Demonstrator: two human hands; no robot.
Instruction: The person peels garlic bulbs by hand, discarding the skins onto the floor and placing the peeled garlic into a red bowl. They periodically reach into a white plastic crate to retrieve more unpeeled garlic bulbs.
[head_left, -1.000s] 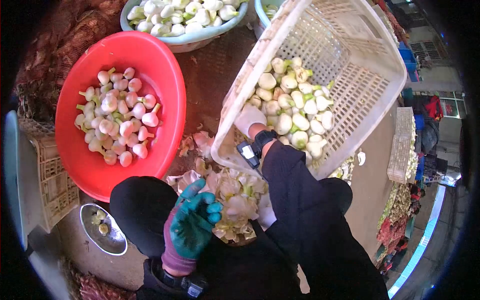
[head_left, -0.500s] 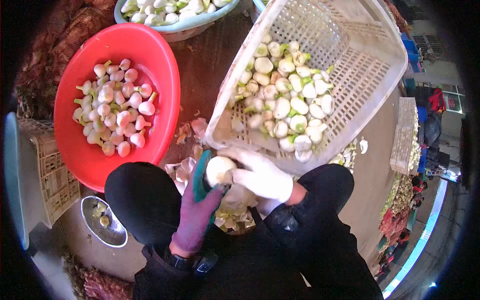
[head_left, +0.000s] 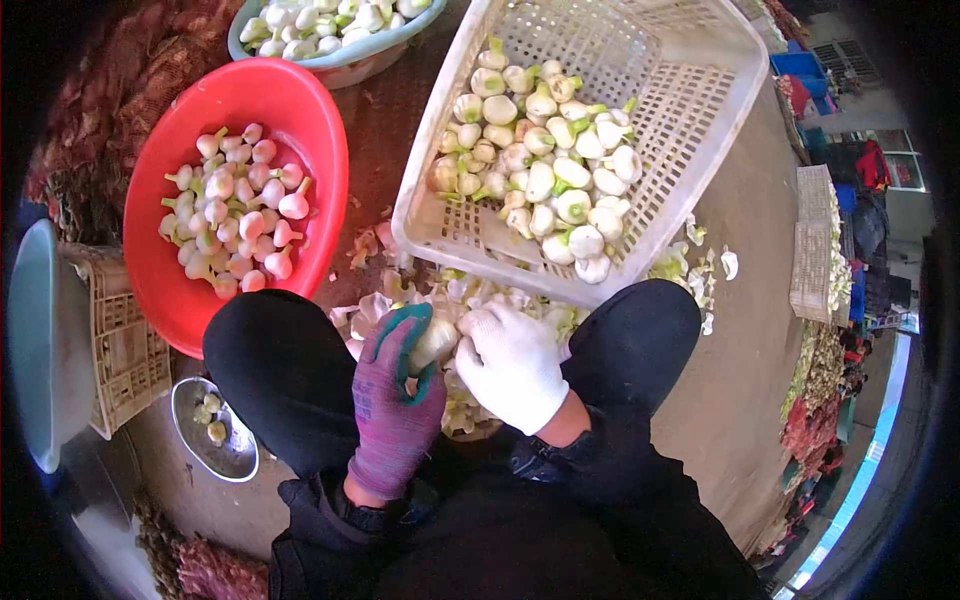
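My left hand (head_left: 395,400), in a purple glove with green palm and fingers, is wrapped round a white garlic bulb (head_left: 434,343) between my knees. Close against the bulb's right side is my right hand (head_left: 515,368) in a white glove. Its fingers are curled in; what they pinch, if anything, is hidden. Under both hands lies a heap of pale skins (head_left: 462,412). Just beyond them, a white perforated crate (head_left: 690,120) stands tilted, holding many bulbs with green stem stubs (head_left: 572,172).
At the left, a red basin (head_left: 325,120) holds trimmed bulbs. Behind it stands a light-blue basin (head_left: 385,52) of white bulbs. A small metal bowl (head_left: 240,455) with a few pieces sits by my left knee. Scattered peelings (head_left: 700,285) lie right of the crate.
My right hand has turned and come lower, its fingers now curled beside the bulb rather than reaching over it. My left hand has rolled its back upward. The view has shifted slightly.
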